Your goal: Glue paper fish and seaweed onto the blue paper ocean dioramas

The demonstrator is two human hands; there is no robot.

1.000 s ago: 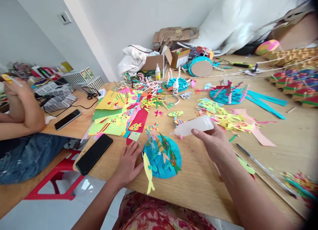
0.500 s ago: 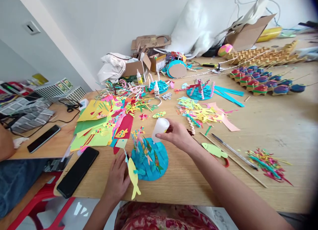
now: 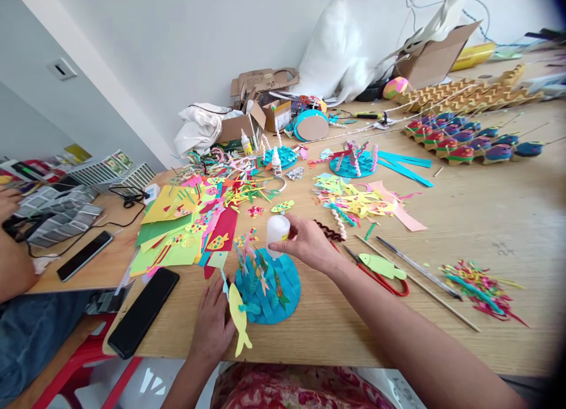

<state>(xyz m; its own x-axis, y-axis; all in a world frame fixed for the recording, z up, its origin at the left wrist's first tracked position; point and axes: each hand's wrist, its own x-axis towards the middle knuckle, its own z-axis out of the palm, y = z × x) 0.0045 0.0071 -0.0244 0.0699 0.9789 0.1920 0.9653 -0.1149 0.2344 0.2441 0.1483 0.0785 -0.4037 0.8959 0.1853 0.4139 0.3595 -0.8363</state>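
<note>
A white glue bottle point(image 3: 277, 234) is in my right hand point(image 3: 305, 242), whose fingers and thumb are closed round it. The bottle points downward over the back edge of a round blue craft base point(image 3: 274, 306). Small paper fish and teal pipe-cleaner pieces stand on this base. My left hand point(image 3: 212, 317) grips the base's left edge, its fingertips partly hidden. Beside that hand, a yellow paper fish point(image 3: 239, 319) hangs over the base's near left side, with a pale blue strip point(image 3: 225, 284) above it.
Left lie a black phone point(image 3: 144, 312) and coloured paper sheets point(image 3: 170, 235). To the right are red-handled scissors point(image 3: 384, 278), a green paper fish point(image 3: 382, 266), a pen point(image 3: 418, 267), a wooden stick point(image 3: 442, 297) and paper shreds point(image 3: 480, 291). Another person's arm point(image 3: 15, 256) is at far left.
The glue bottle in my right hand has shifted slightly left and stands more upright. My left hand stays at the base's edge. The view has turned a little, uncovering more of the scissors.
</note>
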